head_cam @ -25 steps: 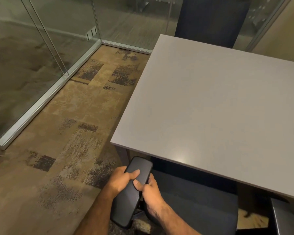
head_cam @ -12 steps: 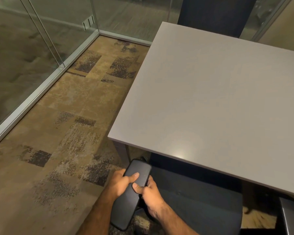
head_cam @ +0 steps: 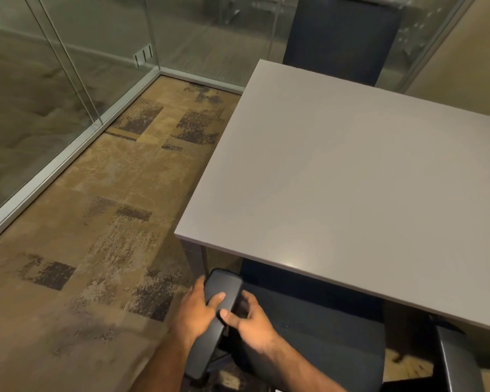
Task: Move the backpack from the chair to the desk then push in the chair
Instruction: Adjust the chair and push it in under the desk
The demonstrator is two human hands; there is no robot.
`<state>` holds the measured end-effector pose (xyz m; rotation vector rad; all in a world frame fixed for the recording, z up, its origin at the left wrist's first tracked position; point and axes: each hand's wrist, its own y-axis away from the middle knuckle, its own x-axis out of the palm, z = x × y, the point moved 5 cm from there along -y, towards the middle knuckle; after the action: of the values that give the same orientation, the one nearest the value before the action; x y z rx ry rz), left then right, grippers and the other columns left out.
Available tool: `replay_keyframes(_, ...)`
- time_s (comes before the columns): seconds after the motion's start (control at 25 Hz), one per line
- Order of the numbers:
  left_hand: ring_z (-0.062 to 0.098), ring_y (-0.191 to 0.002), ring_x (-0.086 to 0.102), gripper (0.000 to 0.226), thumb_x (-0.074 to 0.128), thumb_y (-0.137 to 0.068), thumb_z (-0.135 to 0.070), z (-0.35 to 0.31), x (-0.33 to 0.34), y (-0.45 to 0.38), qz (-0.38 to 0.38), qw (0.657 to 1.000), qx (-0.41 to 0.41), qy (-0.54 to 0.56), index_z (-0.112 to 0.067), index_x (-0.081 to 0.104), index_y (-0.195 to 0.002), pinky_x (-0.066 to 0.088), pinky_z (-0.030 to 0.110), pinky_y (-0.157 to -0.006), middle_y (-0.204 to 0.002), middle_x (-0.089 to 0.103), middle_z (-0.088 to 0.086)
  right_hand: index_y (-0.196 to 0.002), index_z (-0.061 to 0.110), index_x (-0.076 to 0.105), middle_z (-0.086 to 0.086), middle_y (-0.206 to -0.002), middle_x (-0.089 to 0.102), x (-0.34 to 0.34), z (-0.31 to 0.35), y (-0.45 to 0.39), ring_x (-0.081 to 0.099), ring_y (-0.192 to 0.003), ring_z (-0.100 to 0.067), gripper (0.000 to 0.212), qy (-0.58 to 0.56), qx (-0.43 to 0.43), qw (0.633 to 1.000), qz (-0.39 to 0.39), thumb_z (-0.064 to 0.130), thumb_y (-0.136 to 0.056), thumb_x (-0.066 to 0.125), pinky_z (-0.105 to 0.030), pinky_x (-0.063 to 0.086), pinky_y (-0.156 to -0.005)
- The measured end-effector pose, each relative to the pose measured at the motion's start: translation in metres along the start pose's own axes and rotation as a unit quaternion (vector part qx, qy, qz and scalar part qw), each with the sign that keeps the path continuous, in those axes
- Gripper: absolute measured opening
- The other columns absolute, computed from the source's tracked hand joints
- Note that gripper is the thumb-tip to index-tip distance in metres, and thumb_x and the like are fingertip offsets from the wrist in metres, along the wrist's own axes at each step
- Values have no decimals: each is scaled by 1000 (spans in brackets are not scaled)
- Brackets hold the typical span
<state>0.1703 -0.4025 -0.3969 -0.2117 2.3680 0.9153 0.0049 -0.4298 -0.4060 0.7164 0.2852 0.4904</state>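
left hand and right hand both clamped on left armrest of office chair, thumbs on pad. seat partly under desk. judgement: chair likely rolls easily, rigid frame; armrest gives off-centre grip, may swivel; backrest better hold. backpack not visible, desktop's right part cut off. chair base hidden, right armrest partly cropped.
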Motion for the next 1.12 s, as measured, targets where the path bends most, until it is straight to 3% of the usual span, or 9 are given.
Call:
replay_keyframes(0.04,30,-147,38,82,56,-95,-59,-5,-3,5,-11,999,16,-51,-19,24,-160,36,44,-117,-162,38,7,-156,17,32,-3,-155,48,-11,7,10,49,-141,-17,88,27,4,1000,-8,35,-85,83,-27,43,-110)
replay_keyframes(0.12,26,-148,35,78,54,-96,-59,-24,-12,19,-21,994,55,-93,-20,27,-159,34,43,-119,-163,36,3,-160,18,25,-8,-163,39,-36,21,33,38,-149,-21,91,62,14,998,-19,40,-89,78,-33,38,-118)
replay_keyframes(0.28,22,-135,51,60,63,-95,-48,-67,-27,57,-16,988,112,-104,-20,49,-146,44,36,-110,-149,54,1,-157,20,31,-8,-161,42,-88,47,95,43,-147,-22,76,130,-7,990,-51,41,-95,70,-30,38,-114)
replay_keyframes(0.6,23,-128,58,59,68,-90,-54,-148,-63,167,-55,962,207,-169,-21,58,-138,47,36,-106,-142,61,2,-161,19,24,-8,-166,35,-161,77,236,39,-149,-26,79,328,-100,937,-70,57,-99,54,-38,33,-121)
replay_keyframes(0.72,22,-126,58,65,66,-90,-59,-177,-76,215,-69,952,238,-180,-22,53,-141,49,37,-105,-144,59,2,-163,19,20,-5,-169,28,-175,80,290,29,-154,-26,85,403,-138,901,-82,66,-98,47,-43,27,-126)
replay_keyframes(0.92,22,-144,42,81,60,-88,-68,-210,-75,312,-108,923,281,-240,-24,39,-153,37,40,-116,-159,44,1,-163,18,17,-6,-170,26,-195,74,380,24,-156,-28,93,464,-176,859,-127,76,-94,39,-57,22,-125)
replay_keyframes(1.12,19,-157,14,100,44,-84,-81,-231,-34,404,-140,887,336,-284,-24,17,-161,14,43,-128,-171,18,0,-164,25,3,-7,-174,3,-191,64,445,-3,-160,-27,118,521,-193,812,-179,96,-70,11,-63,0,-126)
